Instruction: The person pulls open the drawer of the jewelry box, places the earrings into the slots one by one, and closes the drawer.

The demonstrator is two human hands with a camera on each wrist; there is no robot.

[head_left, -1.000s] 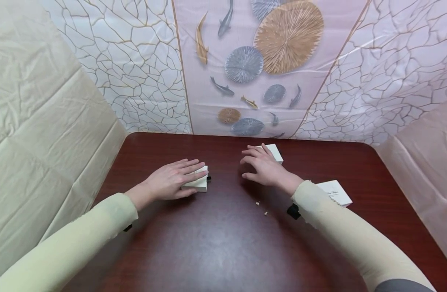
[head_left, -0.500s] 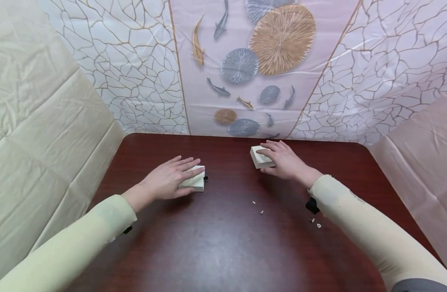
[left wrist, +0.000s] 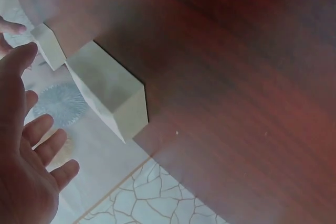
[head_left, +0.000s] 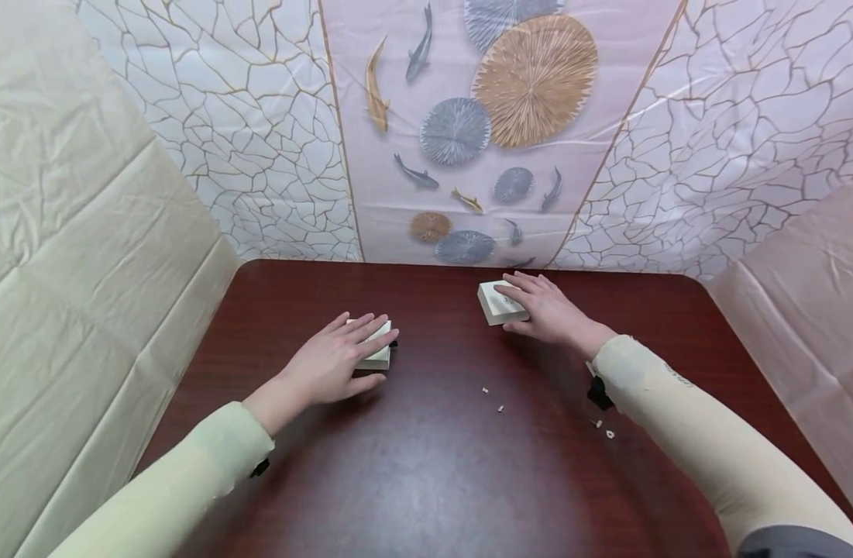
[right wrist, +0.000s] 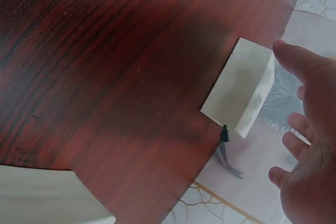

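My left hand [head_left: 325,368] hovers over a small white box [head_left: 379,360] left of centre, fingers fairly straight and spread. The left wrist view shows its fingers apart from that box [left wrist: 107,82]; a dark tab sticks out at the box's right end. Farther back and to the right, my right hand [head_left: 548,308] lies over the right part of another white box [head_left: 499,306]. Its fingers are relaxed, with the thumb near the box's front side. In the right wrist view that box [right wrist: 239,85] shows a black tab [right wrist: 224,134]; whether the thumb touches it I cannot tell.
Several tiny light-coloured pieces [head_left: 500,408] lie on the dark red wooden table [head_left: 412,465], some beside the right sleeve [head_left: 677,426]. A third white box [right wrist: 47,198] shows in the right wrist view. Patterned cloth [head_left: 468,155] hangs behind the table.
My right hand has moved rightward across the far box, uncovering its left part. My left hand has drawn slightly back toward me, and its thumb now stands away from the near box's front edge.
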